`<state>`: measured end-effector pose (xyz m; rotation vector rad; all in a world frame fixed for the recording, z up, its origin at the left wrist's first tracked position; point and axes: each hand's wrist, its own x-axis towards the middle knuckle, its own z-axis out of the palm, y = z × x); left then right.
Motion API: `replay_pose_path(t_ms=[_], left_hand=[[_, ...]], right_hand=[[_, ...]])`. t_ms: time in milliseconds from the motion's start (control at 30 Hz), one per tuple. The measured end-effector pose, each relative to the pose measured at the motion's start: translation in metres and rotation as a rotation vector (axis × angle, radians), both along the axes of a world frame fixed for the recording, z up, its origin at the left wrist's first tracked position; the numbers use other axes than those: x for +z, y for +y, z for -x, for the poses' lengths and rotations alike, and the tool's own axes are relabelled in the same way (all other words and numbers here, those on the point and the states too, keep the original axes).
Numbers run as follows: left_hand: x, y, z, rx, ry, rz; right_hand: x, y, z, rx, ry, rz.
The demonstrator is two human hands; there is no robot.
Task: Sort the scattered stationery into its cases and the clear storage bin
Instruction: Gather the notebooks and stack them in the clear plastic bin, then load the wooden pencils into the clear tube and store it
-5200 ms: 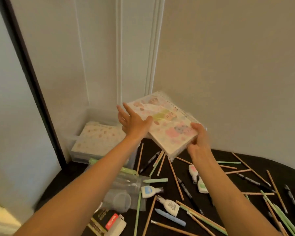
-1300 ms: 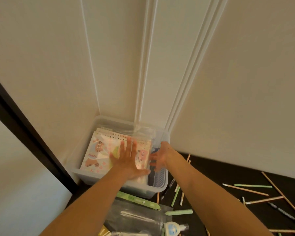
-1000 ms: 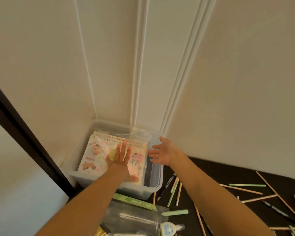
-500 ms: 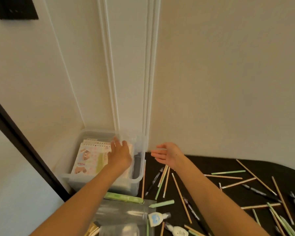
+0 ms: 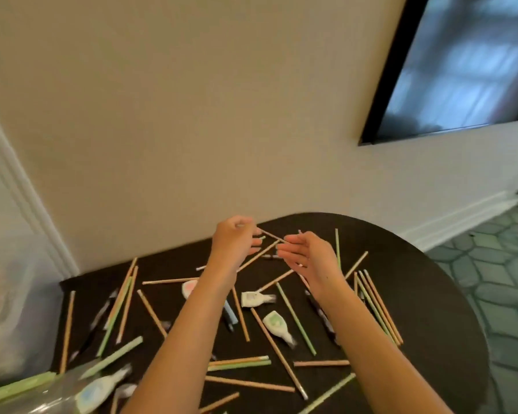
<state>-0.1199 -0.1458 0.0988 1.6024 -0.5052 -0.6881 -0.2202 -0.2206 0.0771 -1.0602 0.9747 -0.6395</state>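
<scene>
Thin pencils (image 5: 242, 315) lie scattered every way across the dark round desk (image 5: 425, 309), some tan, some pale green, crossing one another, with a few small correction-tape dispensers (image 5: 277, 324) among them. The clear bin (image 5: 9, 297) stands at the far left edge of the view, blurred, well apart from both hands; a clear case (image 5: 57, 392) lies at the bottom left corner of the desk.

The pencils look light, stiff and smooth, so they should roll or skid if nudged. Being so slim and flat on the desk, each is probably easiest taken near the middle with fingertips, or gathered several at a time into a bundle; pinched at one end, a pencil would likely swing. The dispensers look like light hard plastic, chunky enough to take round the body.

The left hand (image 5: 234, 243) is raised over the far part of the desk, its fingers curled and pinched on the end of a tan pencil (image 5: 270, 235) that slants away toward the right hand. The right hand (image 5: 307, 255) hovers just beside it, palm turned inward, fingers loosely spread and slightly bent. Its fingertips sit at the pencil's far end, but whether they touch it I cannot tell. It grips nothing.
</scene>
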Motion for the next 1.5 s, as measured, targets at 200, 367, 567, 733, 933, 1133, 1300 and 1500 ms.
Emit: replay_pose_path(t_ms=[200, 367, 567, 733, 933, 1133, 1300, 1500], left_hand=[[-0.041, -0.091, 0.155, -0.229, -0.119, 0.136], [-0.091, -0.128, 0.298, -0.443, -0.234, 0.216], [-0.189, -0.132, 0.4, -0.605, -0.184, 0.122], [-0.315, -0.152, 0.466, -0.728, -0.138, -0.212], [-0.453, -0.184, 0.492, -0.817, -0.235, -0.593], [-0.547, -0.201, 0.501, -0.898, -0.335, -0.808], [-0.626, -0.196, 0.5, -1.01, -0.521, -0.946], [-0.708, -0.194, 0.497, -1.104, -0.536, -1.101]], right_hand=[[-0.04, -0.04, 0.161, -0.324, -0.046, 0.143], [-0.099, -0.054, 0.301, -0.611, -0.116, 0.201], [-0.191, -0.048, 0.407, -0.8, -0.1, 0.076], [-0.298, -0.05, 0.472, -0.933, -0.026, -0.135], [-0.412, -0.063, 0.504, -0.972, 0.049, -0.418], [-0.513, -0.085, 0.527, -1.014, 0.114, -0.583], [-0.6, -0.086, 0.539, -1.012, 0.12, -0.745], [-0.703, -0.081, 0.544, -0.96, 0.282, -0.923]])
